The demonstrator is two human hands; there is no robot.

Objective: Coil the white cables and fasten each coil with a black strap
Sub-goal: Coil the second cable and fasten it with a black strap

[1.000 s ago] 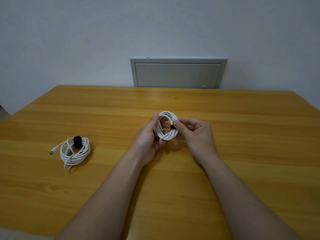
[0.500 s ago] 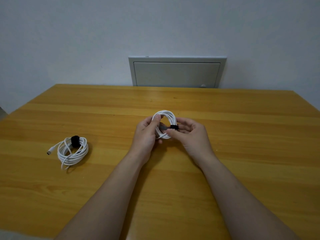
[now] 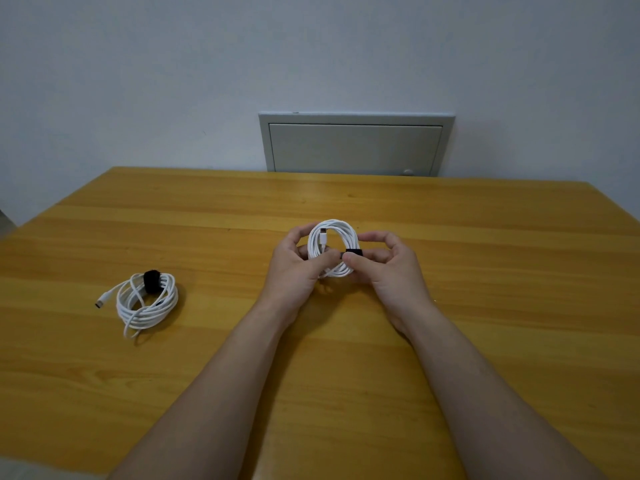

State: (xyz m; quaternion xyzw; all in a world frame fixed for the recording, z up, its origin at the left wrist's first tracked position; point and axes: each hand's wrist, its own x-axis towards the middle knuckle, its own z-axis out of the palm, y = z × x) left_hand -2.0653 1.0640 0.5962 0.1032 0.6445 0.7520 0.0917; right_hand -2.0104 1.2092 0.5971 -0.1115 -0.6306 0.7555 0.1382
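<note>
Both hands are holding an upright coil of white round cable (image 3: 333,233) over the middle of the yellow wooden table (image 3: 502,271). The left hand (image 3: 298,268) is gripping the coil's left side with its thumb across the front. The right hand (image 3: 388,268) is pinching the narrow black strap (image 3: 354,252) wrapped round the coil's right side. A second white cable coil (image 3: 147,304), bound by a black fuzzy strap (image 3: 151,280), is lying flat well to the left, its plug end pointing toward the left edge. Wide tabletop is stretching from the hands to the right and far edges, and a grey metal wall panel (image 3: 355,147) is sitting behind the far edge.
</note>
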